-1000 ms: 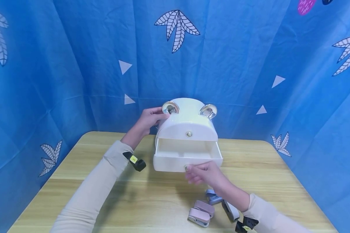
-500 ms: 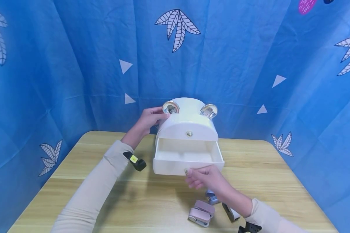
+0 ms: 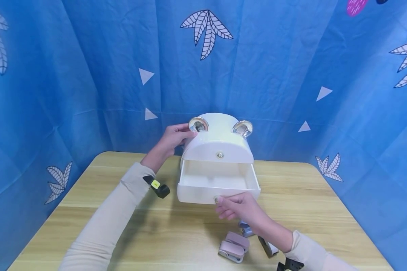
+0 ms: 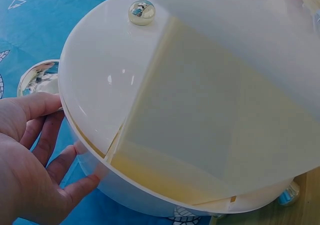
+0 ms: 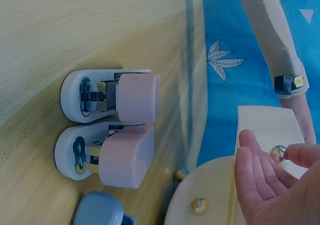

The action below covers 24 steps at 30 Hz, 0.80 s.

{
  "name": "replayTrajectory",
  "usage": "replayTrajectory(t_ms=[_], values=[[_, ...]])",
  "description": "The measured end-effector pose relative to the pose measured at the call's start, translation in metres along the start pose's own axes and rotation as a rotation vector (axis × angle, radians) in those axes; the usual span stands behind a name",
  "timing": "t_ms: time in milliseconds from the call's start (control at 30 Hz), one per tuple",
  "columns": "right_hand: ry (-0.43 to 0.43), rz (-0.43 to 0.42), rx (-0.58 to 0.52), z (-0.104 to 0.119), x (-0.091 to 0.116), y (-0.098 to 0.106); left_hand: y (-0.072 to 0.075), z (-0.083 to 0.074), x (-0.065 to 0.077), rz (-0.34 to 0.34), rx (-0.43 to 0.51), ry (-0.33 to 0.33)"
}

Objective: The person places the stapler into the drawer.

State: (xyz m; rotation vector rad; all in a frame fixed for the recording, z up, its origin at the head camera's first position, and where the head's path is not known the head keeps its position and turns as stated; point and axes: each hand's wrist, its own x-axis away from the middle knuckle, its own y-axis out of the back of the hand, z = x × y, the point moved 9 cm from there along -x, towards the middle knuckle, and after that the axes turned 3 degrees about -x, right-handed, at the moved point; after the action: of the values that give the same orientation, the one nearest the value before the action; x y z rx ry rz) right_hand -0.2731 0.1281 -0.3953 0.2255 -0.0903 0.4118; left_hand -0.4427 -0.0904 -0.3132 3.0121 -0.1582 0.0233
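A white, round-topped storage box (image 3: 220, 126) with two shiny metallic ears stands at the back of the table. Its lower drawer (image 3: 196, 194) is pulled out and bare inside. Pinched at the drawer's small gold knob (image 5: 278, 154) are the thumb and fingers of my right hand (image 3: 239, 207); the other fingers spread beneath. My left hand (image 3: 171, 140) holds the box's side by the left ear (image 3: 198, 125), thumb in front. The left wrist view shows its fingertips (image 4: 92, 180) against the outer wall. Above, the upper drawer with its own knob (image 3: 219, 155) is closed.
Two pink staplers (image 3: 232, 250) lie side by side on the wooden table (image 3: 115, 226), in front of the box. A blue stapler (image 3: 247, 229) and a dark-and-white one (image 3: 268, 246) sit partly under my right forearm. A blue printed curtain (image 3: 274, 75) hangs close behind.
My right hand has drawn the lower drawer a little further toward me, mostly in the first half second. The left hand keeps its place on the box.
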Motion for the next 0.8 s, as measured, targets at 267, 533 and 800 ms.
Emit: replayTrajectory(t_ms=[267,533,800], values=[[0.024,0.060,0.131,-0.001,-0.003,0.007,-0.003,0.001,-0.001,0.000,0.013,-0.011],[0.260,0.159,0.548,0.013,0.005,0.023,-0.003,0.001,-0.001,-0.014,-0.001,-0.022],[0.173,0.102,0.805,0.010,0.022,0.054,-0.003,0.003,-0.003,-0.017,0.004,-0.026]])
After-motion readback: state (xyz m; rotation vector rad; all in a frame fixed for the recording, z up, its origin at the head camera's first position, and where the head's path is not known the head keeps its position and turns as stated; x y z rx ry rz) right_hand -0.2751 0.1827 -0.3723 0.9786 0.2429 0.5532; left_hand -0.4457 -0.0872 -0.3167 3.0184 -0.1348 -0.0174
